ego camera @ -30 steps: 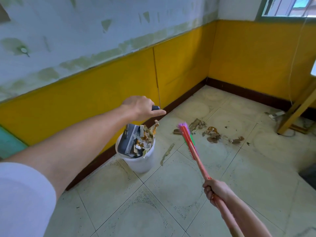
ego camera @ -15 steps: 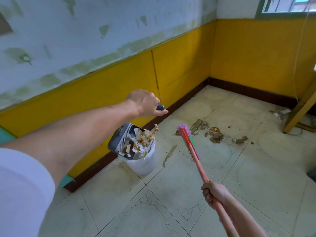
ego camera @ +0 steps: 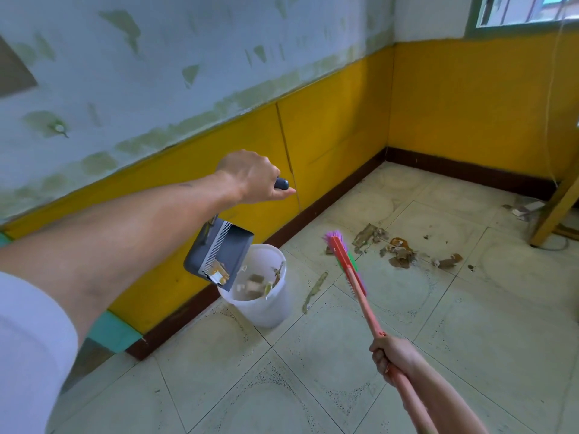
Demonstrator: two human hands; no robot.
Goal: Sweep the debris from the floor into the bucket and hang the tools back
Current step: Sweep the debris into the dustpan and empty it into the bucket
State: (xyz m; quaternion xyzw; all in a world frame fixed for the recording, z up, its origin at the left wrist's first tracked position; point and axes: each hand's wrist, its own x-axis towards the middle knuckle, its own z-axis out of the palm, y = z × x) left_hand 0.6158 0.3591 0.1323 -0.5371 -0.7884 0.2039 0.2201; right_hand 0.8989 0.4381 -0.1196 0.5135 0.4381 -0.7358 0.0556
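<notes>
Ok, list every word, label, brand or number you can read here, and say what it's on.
None can be read.
The dustpan, the white bucket and the broom show no print or labels.
The debris scraps on the floor are too small and blurred to tell whether they carry text.

The wall (ego camera: 156, 73) on the left is pale blue-white above, its paint peeled away in greenish patches, and deep yellow below, with a dark brown skirting (ego camera: 313, 211) running along the foot of it into the corner. A turquoise panel (ego camera: 112, 332) interrupts the yellow band low at the left. A window (ego camera: 526, 9) with a green frame sits at the top right. A slanted wooden leg (ego camera: 556, 208) stands on the pale tiled floor (ego camera: 313, 386) at the right edge, beside a thin hanging cord (ego camera: 553, 89)
</notes>
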